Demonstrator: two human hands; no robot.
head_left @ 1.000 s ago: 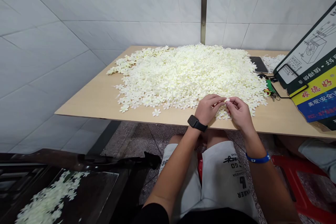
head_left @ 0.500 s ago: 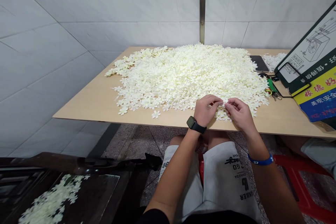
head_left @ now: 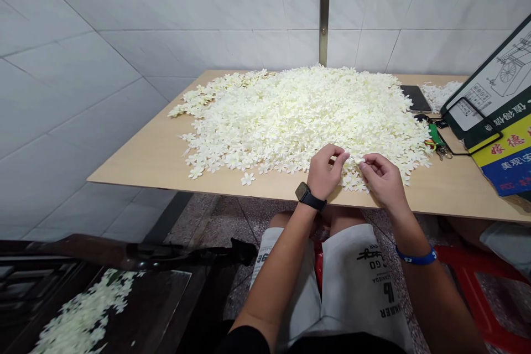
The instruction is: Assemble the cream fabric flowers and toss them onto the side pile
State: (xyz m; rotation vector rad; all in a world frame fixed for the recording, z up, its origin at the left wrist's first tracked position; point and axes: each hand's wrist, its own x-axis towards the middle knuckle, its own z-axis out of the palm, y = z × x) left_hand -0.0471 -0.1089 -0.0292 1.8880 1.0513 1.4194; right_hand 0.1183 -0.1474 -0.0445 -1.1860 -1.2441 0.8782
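Observation:
A big heap of white artificial flowers point(head_left: 298, 116) with pale yellow centres covers much of the wooden table point(head_left: 136, 160). Above the heap's near edge, my left hand point(head_left: 327, 168) is closed in a pinch, thumb against forefinger. Whatever lies between those fingertips is too small to make out. Across a small gap, my right hand point(head_left: 385, 177) pinches a white flower, largely covered by the fingers. Below both hands lies a small cluster of loose flowers point(head_left: 353, 181) near the table's front edge. One single flower point(head_left: 248, 178) rests apart to the left.
At the right stand a printed box point(head_left: 498, 121), a dark phone-like slab point(head_left: 416, 98) and keys point(head_left: 444, 151) with a green tag. More flowers point(head_left: 83, 315) lie on a dark wooden seat at lower left. A red stool point(head_left: 468, 276) and another person's leg are at right.
My hands, fingertips together before, have drawn slightly apart, the right one moving a little to the right. The whole view has shifted slightly.

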